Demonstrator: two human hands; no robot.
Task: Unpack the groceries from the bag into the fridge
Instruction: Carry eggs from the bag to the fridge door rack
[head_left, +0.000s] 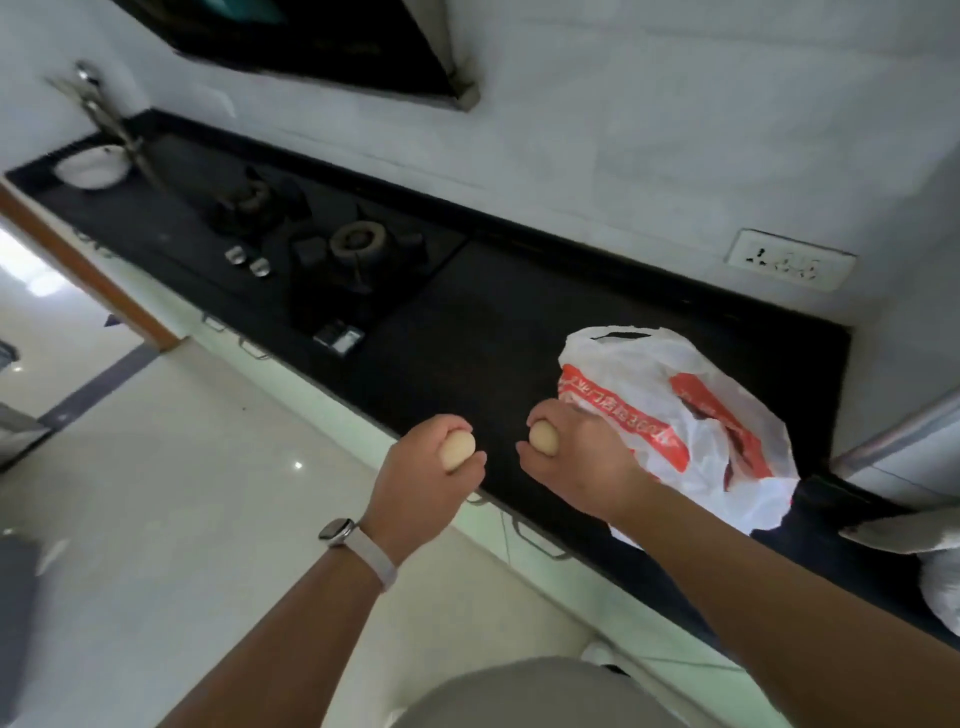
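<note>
Eggs fill both hands at the front edge of the black surface. The left hand curls its fingers around one pale brown egg, its grip closed so that only the blunt end of the shell shows between thumb and forefinger; a watch with a light band sits on that wrist. The right hand wraps a second egg the same way, grip closed around it, the shell peeking out on the side facing the other hand. The two hands are near each other but apart, both held above the front part of the surface.

Just behind the right hand lies a white plastic grocery bag with orange-red print, slumped on the surface with its handle loop up; the right forearm crosses in front of its lower corner. What remains inside the bag cannot be made out. Farther left along the surface sits a black gas hob with two burners, and beyond it a white bowl below a tap. A wall socket is set into the white wall above the bag. At the right edge a grey metallic edge, perhaps the fridge, shows only in part.
</note>
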